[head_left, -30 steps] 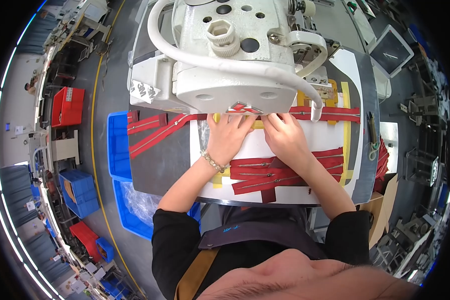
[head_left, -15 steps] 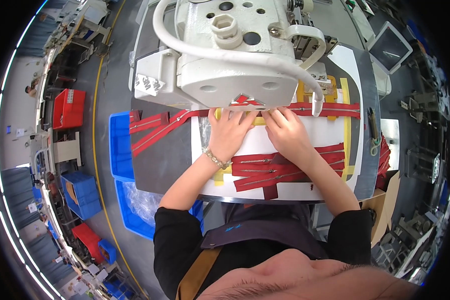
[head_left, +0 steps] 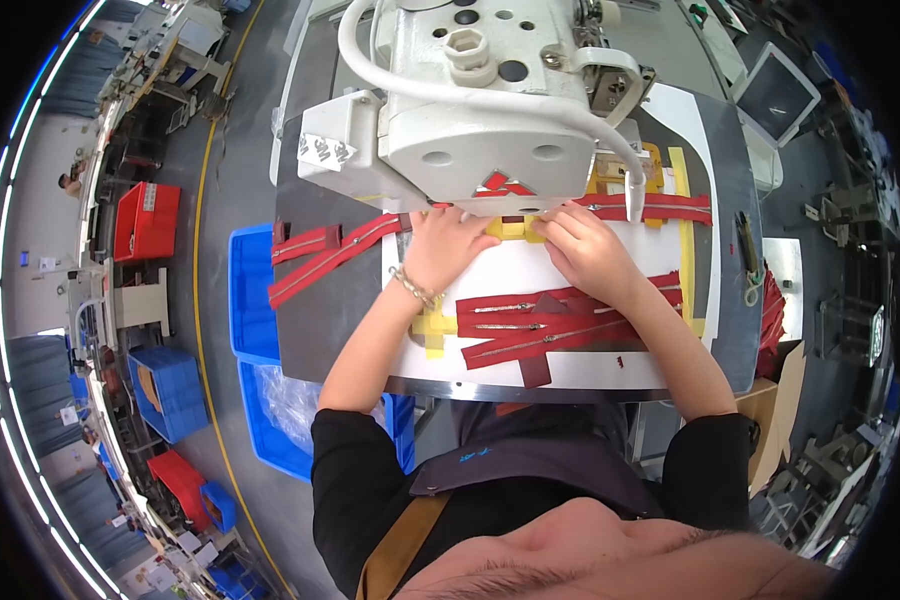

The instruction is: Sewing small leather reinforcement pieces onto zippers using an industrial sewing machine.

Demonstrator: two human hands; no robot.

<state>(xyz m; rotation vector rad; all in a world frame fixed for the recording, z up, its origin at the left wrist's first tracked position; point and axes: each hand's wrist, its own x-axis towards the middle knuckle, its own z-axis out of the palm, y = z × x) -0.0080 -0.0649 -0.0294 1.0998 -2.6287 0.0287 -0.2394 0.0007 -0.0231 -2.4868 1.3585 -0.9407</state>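
A white sewing machine point(head_left: 485, 130) stands over the work surface ahead of me. At its near edge my left hand point(head_left: 444, 246) lies over a red zipper point(head_left: 365, 238) whose tail runs off to the left. Its thumb is spread to the right, and the fingertips are partly hidden by the machine head. My right hand point(head_left: 588, 246) has its fingers pinched together beside the yellow guide point(head_left: 512, 231), at a red zipper strip point(head_left: 660, 207) stretching right. The needle area is hidden under the head. Several red zippers point(head_left: 505, 327) lie nearer me on the white sheet point(head_left: 590, 368).
Yellow tape point(head_left: 682, 180) edges the sheet. Scissors point(head_left: 750, 290) lie at the table's right. Blue bins point(head_left: 255, 300) stand left of the table, one holding clear plastic point(head_left: 288, 400). A cardboard box point(head_left: 778, 415) is at lower right, and a screen point(head_left: 778, 95) stands far right.
My left hand has drawn its fingers back and its thumb is further from them. The right hand stays near the guide. The whole view has shifted slightly.
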